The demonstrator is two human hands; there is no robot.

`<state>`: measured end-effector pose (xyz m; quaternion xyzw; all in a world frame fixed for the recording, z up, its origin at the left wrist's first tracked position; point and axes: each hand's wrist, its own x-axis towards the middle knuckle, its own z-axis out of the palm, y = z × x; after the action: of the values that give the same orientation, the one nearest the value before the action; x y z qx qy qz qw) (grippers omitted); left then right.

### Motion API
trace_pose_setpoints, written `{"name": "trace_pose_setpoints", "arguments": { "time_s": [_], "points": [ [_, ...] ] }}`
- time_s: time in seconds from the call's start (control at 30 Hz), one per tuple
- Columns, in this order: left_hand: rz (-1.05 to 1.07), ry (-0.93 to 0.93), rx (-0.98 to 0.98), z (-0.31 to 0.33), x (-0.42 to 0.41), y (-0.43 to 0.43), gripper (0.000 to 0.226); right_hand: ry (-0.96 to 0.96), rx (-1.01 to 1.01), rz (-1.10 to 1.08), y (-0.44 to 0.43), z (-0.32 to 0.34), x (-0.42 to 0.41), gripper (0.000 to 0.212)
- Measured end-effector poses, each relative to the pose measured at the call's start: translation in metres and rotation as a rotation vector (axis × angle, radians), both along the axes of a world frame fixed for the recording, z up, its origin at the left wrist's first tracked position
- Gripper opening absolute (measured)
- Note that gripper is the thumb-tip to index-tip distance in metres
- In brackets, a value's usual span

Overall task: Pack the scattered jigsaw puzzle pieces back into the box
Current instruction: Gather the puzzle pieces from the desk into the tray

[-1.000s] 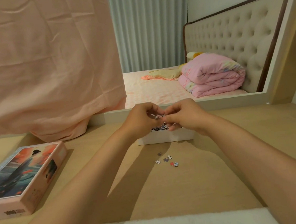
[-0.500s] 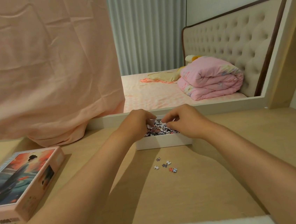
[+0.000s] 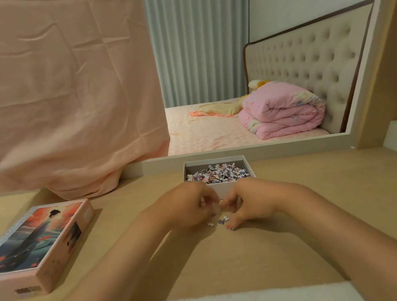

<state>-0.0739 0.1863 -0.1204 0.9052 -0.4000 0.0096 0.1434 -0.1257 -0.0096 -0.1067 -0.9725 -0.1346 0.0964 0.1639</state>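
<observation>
The box lid (image 3: pixel 38 245) lies flat at the near left of the table (image 3: pixel 322 223). At centre, the left hand (image 3: pixel 191 207) and right hand (image 3: pixel 252 203) sit over a few loose puzzle pieces (image 3: pixel 221 221). The fingers are curled and blurred, so grip cannot be determined. Just beyond, the open box (image 3: pixel 221 187) holds a heap of pieces.

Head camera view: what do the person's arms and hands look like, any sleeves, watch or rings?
The left hand and right hand are ungloved, with arms bare to the frame edge: no sleeves, watch or bracelet. The fingers are too blurred to rule out rings.
</observation>
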Motion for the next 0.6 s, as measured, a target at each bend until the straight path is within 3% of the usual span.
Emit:
{"name": "trace_pose_setpoints", "arguments": {
  "time_s": [0.07,0.17,0.4,0.6],
  "points": [
    [-0.018,0.003,0.083,-0.012,-0.003,0.005,0.034,-0.011,0.002,0.01,0.001,-0.005,-0.002,0.021],
    [-0.05,0.017,0.035,-0.017,-0.003,0.008,0.036,-0.038,0.049,-0.024,0.002,-0.008,-0.004,0.028],
    [-0.058,0.07,-0.08,-0.016,-0.004,0.003,0.014,-0.092,0.058,-0.05,0.009,-0.007,-0.007,0.018],
    [-0.049,0.195,-0.078,-0.013,-0.003,0.005,0.011,-0.109,0.076,-0.051,0.01,-0.006,-0.006,0.008]
  ]
}}
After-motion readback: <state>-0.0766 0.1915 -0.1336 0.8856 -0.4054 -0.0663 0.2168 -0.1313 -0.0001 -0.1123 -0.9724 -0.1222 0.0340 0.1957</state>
